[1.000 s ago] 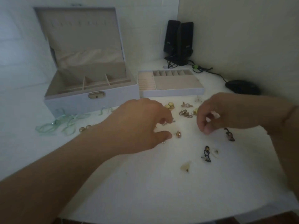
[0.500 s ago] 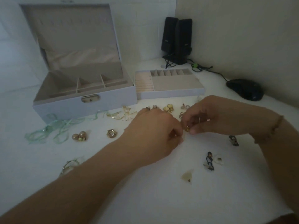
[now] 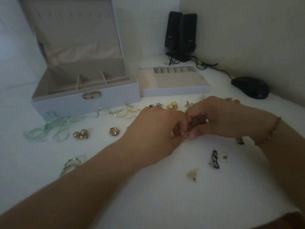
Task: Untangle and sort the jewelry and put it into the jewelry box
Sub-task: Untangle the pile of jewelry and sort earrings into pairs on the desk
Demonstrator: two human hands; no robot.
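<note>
My left hand and my right hand meet fingertip to fingertip over the middle of the table, both pinched on a small gold earring that is mostly hidden between them. The pale grey jewelry box stands open at the back left, its compartments empty. Its removable tray lies beside it on the right. Loose pieces lie scattered: pearl earrings, a gold ring-like piece, a green ribbon, gold hoops, gold studs.
Black speakers and a cable stand in the back corner, and a black mouse lies at the right. In front lie a dark blue earring, a white disc piece, a pale leaf-shaped piece and a silver bracelet.
My hands, apart a second ago, have come together. The small gold earring that lay on the table by my left thumb is now pinched between both hands. The camera moved closer.
</note>
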